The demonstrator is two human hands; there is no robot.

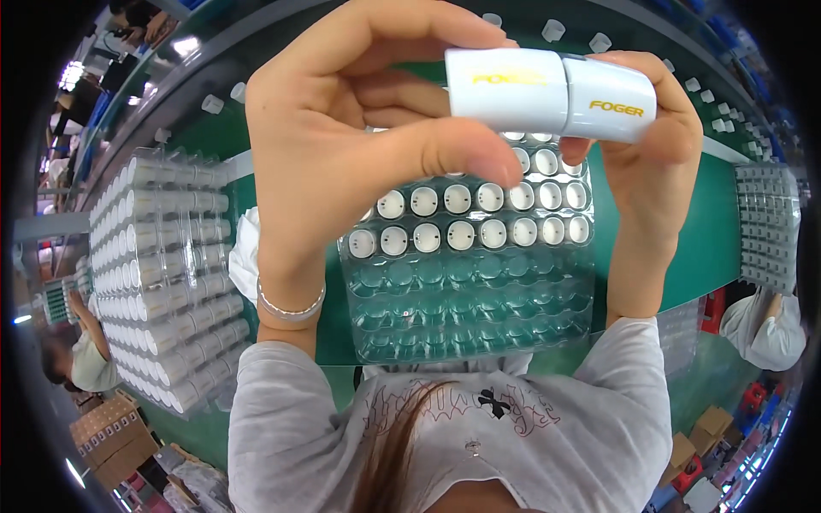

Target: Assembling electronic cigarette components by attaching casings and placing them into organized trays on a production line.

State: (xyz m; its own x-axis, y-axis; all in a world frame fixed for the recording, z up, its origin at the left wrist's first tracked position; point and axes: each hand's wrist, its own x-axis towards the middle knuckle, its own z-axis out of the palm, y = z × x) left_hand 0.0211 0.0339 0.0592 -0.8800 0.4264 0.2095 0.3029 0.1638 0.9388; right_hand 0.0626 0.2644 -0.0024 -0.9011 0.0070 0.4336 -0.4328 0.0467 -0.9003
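Close to the camera, a glossy white two-part device [509,107] with yellow lettering lies sideways between my hands. A seam divides its longer left part from its right part. My left hand [342,120] curls around the left end, index finger along the top and thumb by the lower edge. At the other end, my right hand [646,154] grips the right part with thumb and fingers. Below them, a clear plastic tray [470,316] holds rows of round white pieces [457,199] in its far part. Its near rows of pockets hold no pieces. My hands and the device hide part of the far rows.
Stacked clear trays of white cylinders [162,274] rise at the left. Another tray stack [765,227] stands at the far right. Small white caps [553,31] are scattered beyond the green table [701,231]. A person [90,359] sits at the far left; cardboard boxes [111,436] stand on the floor.
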